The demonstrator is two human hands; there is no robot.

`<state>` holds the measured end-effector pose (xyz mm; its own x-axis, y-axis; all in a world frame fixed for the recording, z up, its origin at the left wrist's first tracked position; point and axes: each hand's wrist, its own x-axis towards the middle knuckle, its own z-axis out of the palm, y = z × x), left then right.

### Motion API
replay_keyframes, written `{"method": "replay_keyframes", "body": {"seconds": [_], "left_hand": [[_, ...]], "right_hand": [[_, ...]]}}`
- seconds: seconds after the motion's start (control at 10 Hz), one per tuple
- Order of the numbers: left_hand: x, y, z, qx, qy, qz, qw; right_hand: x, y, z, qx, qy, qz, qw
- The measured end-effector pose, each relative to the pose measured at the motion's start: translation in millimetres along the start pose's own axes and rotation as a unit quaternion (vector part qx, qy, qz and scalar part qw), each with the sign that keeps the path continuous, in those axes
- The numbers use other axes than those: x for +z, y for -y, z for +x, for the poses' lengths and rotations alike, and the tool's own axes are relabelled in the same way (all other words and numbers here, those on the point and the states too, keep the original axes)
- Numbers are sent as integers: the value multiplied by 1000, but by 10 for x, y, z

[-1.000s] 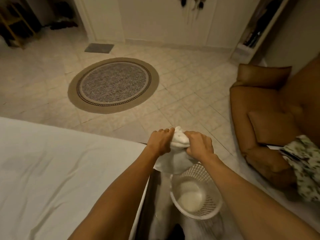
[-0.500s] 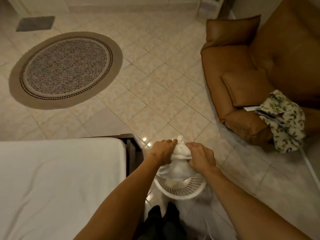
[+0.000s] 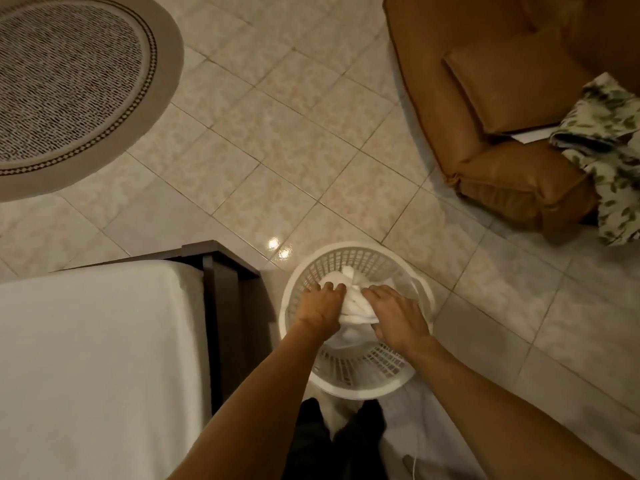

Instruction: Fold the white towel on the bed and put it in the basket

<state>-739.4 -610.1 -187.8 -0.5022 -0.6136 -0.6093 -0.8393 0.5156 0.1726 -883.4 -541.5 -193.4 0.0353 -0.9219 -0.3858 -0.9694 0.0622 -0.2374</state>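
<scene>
Towel (image 3: 355, 299) in white, bunched into a folded bundle, sits down inside the basket (image 3: 349, 252) now, held between both hands within the rim. Left hand (image 3: 320, 306) is on the bundle's left side, knuckles up, fingers curled over the cloth and gripping it. Right hand (image 3: 394, 313) mirrors it on the other side, fingers bent down around the towel's edge, thumb tucked out of sight. Both forearms reach in from the bottom of the view, wrists above the basket's near wall.

That basket is a round white plastic one with slotted sides, standing on the tiled floor (image 3: 277, 133) just beside the corner of the bed (image 3: 97, 358). White sheet on the mattress, dark frame showing at the corner. Dark trouser legs (image 3: 329, 441) stand right below the basket.

Further off, a round woven rug (image 3: 69, 81) lies at the upper left. Over to the upper right, a brown leather armchair (image 3: 512, 98) carries a leaf-patterned cloth (image 3: 606, 143) draped over its front edge.
</scene>
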Motion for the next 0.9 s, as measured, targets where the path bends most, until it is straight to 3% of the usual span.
{"method": "replay_keyframes", "body": {"seconds": [0.2,0.4,0.5,0.6,0.7,0.9], "left_hand": [[369,2,344,12,-25,14,1000],[765,-14,461,4,-51,20,998],[1092,51,461,12,-6,21,1000],[1352,117,375,39,109,29,993],[1549,123,254,45,190,29,980],[1629,142,281,1,180,-38,983]], "right_hand": [[386,-207,193,3,-7,0,1000],[701,-353,270,-7,-61,-33,998],[970,-405,255,-40,15,-35,998],[1221,-485,188,-50,172,-31,983],[1376,-546,142,-31,233,-35,971],[1441,-594,220,32,260,-11,965]]}}
